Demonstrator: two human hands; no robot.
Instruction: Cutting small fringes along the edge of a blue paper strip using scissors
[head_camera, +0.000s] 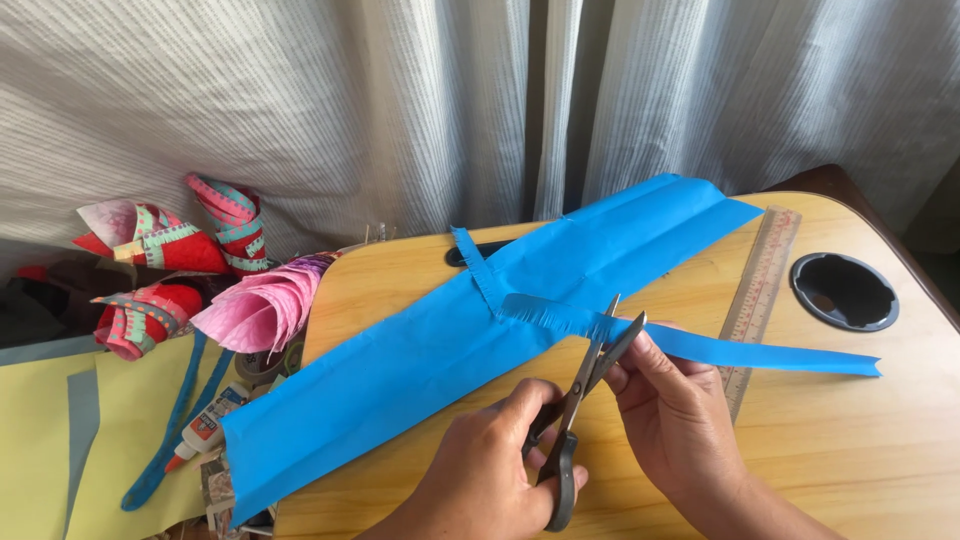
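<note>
**Scissors at the strip, blades parted over its fringed edge**

My left hand (490, 470) has its fingers closed through the handles of the dark scissors (578, 410), which point up and away from me, a little to the right. The blades stand narrowly parted, their tips at the near edge of the narrow blue strip (700, 348). My right hand (680, 420) pinches that strip between thumb and fingertips just right of the blades, touching it and holding it taut.

The strip's long axis runs left to right, almost square to the blades. Its left part is already fringed with fine cuts and reaches back to the big folded blue paper sheet (470, 340), which lies on a diagonal from lower left to upper right across the wooden table (850, 460). The free end of the strip trails right, over the ruler (760, 290), well short of the round black cup hole (845, 291).

The right hand is the one nearer the uncut length. Toward the right the wood is bare. On the left, past the table's edge, lie a glue bottle (205, 430) and rolled paper cones (260, 305).
</note>
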